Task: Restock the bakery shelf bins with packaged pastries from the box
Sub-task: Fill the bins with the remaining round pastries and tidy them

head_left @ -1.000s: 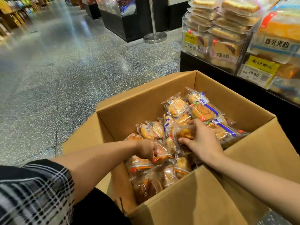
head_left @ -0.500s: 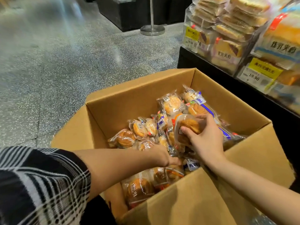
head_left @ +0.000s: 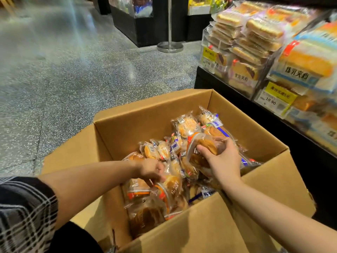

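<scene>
Since a second ago my right hand [head_left: 225, 161] has lifted its clear-wrapped golden pastry packet with an orange band [head_left: 204, 143] up off the pile, and my left hand [head_left: 151, 169] has shifted toward the near side of the open brown cardboard box [head_left: 138, 125]. Right grip: fingers curled over the top of that packet, thumb on its left side, holding it just above the heap. Left grip: fingers bent down into the pile, closing on a clear packet with a round bun and orange print [head_left: 171, 185]; fingertips partly hidden by wrap, so how firm the hold is I cannot tell. The box is on the grey speckled floor [head_left: 63, 79], flaps folded out, and holds a loose heap of wrapped pastries [head_left: 164, 148], some with blue-and-white labels, some with orange. Shelf is to my right: clear acrylic shelf bins [head_left: 262, 75] on a black shelf base [head_left: 228, 94], stacked with bagged sliced cake. Yellow price tags [head_left: 279, 96] on the bin fronts, the near one reads 19.90. Farther back, a chrome stanchion post with a round base [head_left: 170, 45] beside a black display stand [head_left: 135, 28]. Plaid sleeve [head_left: 25, 212] on my left arm.
</scene>
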The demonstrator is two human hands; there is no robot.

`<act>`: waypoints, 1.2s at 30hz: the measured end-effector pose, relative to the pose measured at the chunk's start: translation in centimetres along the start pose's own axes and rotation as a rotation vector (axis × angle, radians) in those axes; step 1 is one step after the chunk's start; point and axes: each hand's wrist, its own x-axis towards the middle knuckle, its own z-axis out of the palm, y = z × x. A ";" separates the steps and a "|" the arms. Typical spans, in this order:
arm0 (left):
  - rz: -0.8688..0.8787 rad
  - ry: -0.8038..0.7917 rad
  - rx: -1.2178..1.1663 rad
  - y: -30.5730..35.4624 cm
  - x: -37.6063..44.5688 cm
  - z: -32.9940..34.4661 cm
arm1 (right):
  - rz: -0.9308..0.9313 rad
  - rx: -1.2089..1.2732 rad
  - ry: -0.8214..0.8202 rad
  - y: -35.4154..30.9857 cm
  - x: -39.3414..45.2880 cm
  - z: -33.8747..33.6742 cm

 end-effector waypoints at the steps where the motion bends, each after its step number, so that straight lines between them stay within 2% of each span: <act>1: 0.005 -0.021 -0.007 -0.1 -0.8 -0.8 | 0.032 0.054 -0.009 0.3 0.2 -0.1; 4: 0.029 -0.006 -0.080 -0.2 -2.4 -3.0 | 0.183 0.274 -0.051 0.0 0.5 -0.6; 10: 0.257 0.185 -0.478 2.2 -4.2 -4.6 | 0.398 0.649 -0.464 -2.6 3.2 -4.4; 12: 0.313 0.238 -0.570 3.8 -4.5 -4.8 | 0.452 0.755 -0.526 -4.0 4.3 -6.6; 16: 0.426 0.250 -0.681 7.4 -5.3 -4.5 | 0.431 0.851 -0.507 -5.1 5.5 -9.5; 22: 0.567 0.131 -0.829 14.1 -6.5 -0.6 | 0.259 0.724 -0.568 -6.4 6.4 -13.2; 27: 0.666 0.165 -0.936 19.0 -5.6 2.7 | 0.179 0.681 -0.352 -8.2 6.0 -16.8; 30: 0.734 0.045 -0.997 21.3 -5.6 4.1 | 0.156 0.751 -0.254 -9.1 5.4 -19.5; 33: 0.785 -0.074 -0.892 23.4 -5.3 5.8 | 0.162 0.766 -0.174 -9.5 4.6 -22.1; 36: 0.820 -0.064 -0.906 26.0 -4.7 8.3 | 0.134 0.761 -0.143 -9.6 3.8 -24.8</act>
